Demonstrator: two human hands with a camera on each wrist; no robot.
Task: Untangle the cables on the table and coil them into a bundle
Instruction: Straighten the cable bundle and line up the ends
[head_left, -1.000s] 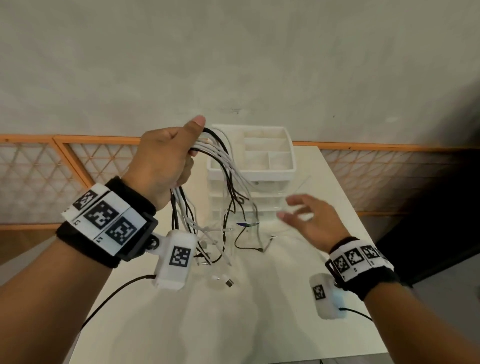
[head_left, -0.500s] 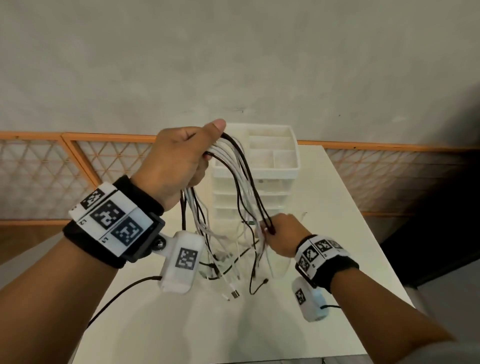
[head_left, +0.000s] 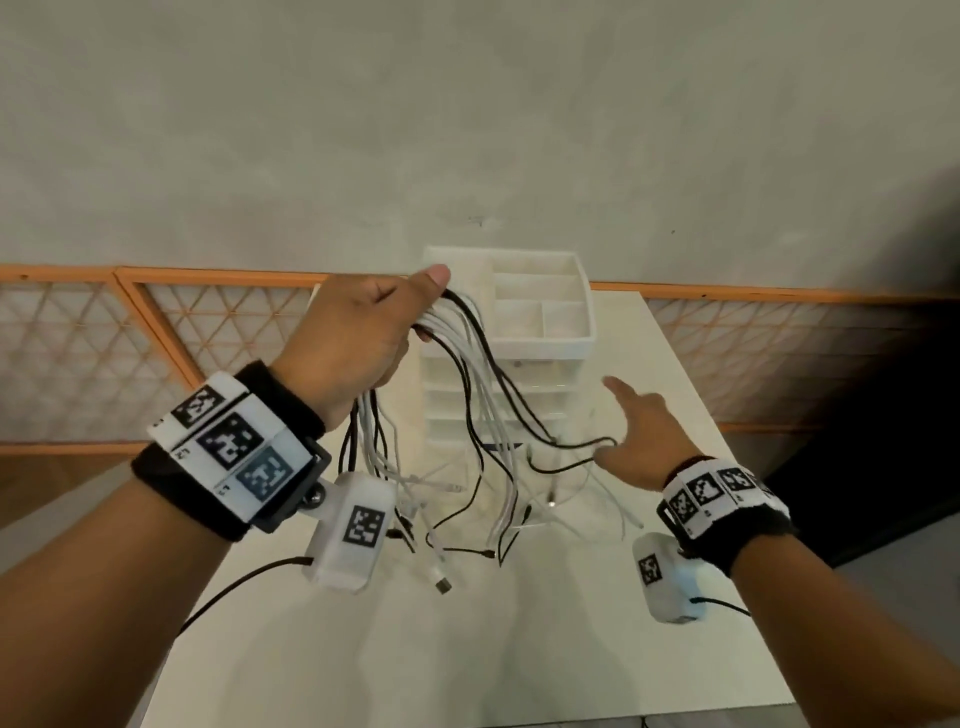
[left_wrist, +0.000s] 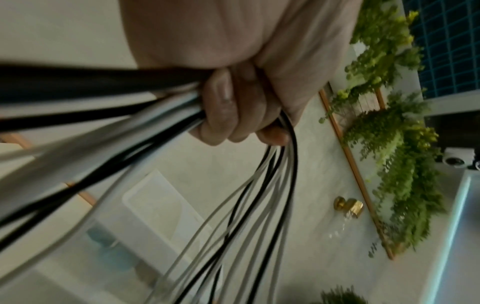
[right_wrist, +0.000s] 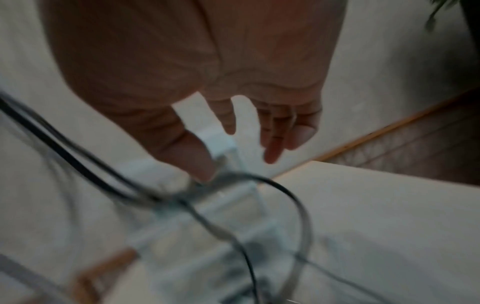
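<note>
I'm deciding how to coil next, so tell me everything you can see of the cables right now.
The cables are a mix of thin black and white cords, rubbery-looking. The left hand grips them as one bunch held above the table, with strands draping down on both sides. Their loose ends, some with plugs, lie tangled on the tabletop. One black strand loops against the open right hand at its thumb.

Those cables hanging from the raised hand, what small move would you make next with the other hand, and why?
Probably close the right hand on the black cable looping by its thumb and draw it clear. The left hand grips the black and white cables at the top, their loose ends cross over the table, and the right hand's fingers are spread, holding nothing.
</note>
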